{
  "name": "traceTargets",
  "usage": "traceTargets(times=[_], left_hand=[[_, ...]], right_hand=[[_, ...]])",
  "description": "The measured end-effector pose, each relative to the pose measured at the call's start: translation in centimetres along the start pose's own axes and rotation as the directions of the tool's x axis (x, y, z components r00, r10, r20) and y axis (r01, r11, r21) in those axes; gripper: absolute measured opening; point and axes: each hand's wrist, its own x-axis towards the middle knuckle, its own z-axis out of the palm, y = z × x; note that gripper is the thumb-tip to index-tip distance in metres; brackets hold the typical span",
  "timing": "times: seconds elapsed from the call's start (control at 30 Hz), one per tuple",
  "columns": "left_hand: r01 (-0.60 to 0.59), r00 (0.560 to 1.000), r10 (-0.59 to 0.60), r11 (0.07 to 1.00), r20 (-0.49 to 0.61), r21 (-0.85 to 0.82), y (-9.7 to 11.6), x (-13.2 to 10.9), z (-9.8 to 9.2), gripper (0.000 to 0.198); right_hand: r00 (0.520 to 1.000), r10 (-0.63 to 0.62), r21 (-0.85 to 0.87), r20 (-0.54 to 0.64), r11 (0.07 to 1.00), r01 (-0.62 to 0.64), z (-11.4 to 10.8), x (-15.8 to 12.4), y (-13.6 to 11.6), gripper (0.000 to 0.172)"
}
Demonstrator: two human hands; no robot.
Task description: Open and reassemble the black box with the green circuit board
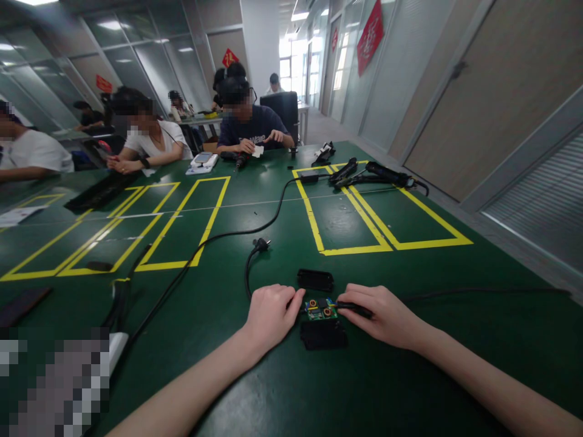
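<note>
A small green circuit board (320, 309) lies on the green table (282, 370) between my two hands. My left hand (271, 314) rests curled at the board's left end, its thumb touching it. My right hand (381, 314) is closed on a thin black cable end (354, 309) at the board's right side. One black plastic case half (323, 335) lies just in front of the board, and another black case half (315, 280) lies just behind it.
A loose black power cord with plug (260, 245) runs back across yellow taped rectangles (359, 218). Black tools and an adapter (364, 173) lie far right. A white power strip (116, 346) sits at left. Several seated people work along the far and left edges.
</note>
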Motion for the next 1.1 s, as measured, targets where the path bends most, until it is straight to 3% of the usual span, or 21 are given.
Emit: traceTargets(times=[0.2,0.3,0.5,0.7,0.87,1.0,1.1], left_hand=[[-0.087,0.971,0.05,0.985,-0.235,-0.148,0.1,-0.3,-0.2,0.055],[-0.142,0.953,0.081,0.971,-0.293,-0.192,0.0,-0.3,-0.4,0.056],[-0.3,0.952,0.272,0.921,-0.143,-0.248,0.0,-0.2,-0.8,0.052],[-0.306,0.944,0.325,0.925,0.054,-0.224,-0.1,-0.4,-0.4,0.046],[-0.246,0.967,0.253,0.96,0.041,-0.137,-0.1,-0.4,-0.2,0.045],[-0.047,0.998,0.044,0.998,-0.055,-0.051,0.0,-0.1,-0.1,0.045],[0.073,0.997,-0.074,0.996,-0.021,-0.048,0.1,0.1,-0.1,0.045]], right_hand=[[0.999,0.045,0.075,-0.016,0.996,-0.044,-0.1,0.2,-0.7,0.026],[0.999,0.033,0.087,-0.011,0.996,-0.032,-0.2,0.1,-1.2,0.033],[0.998,-0.038,0.076,0.049,0.997,0.035,-0.5,-0.5,-1.9,0.036],[0.987,-0.144,-0.023,0.07,0.989,0.146,-0.6,-0.5,-2.2,0.028],[0.978,-0.208,-0.128,-0.004,0.97,0.206,-0.5,-0.3,-2.3,0.022],[0.987,-0.161,-0.136,-0.002,0.978,0.159,-0.3,-0.1,-2.2,0.026],[0.993,-0.116,-0.143,-0.03,0.983,0.11,0.2,0.1,-1.9,0.035]])
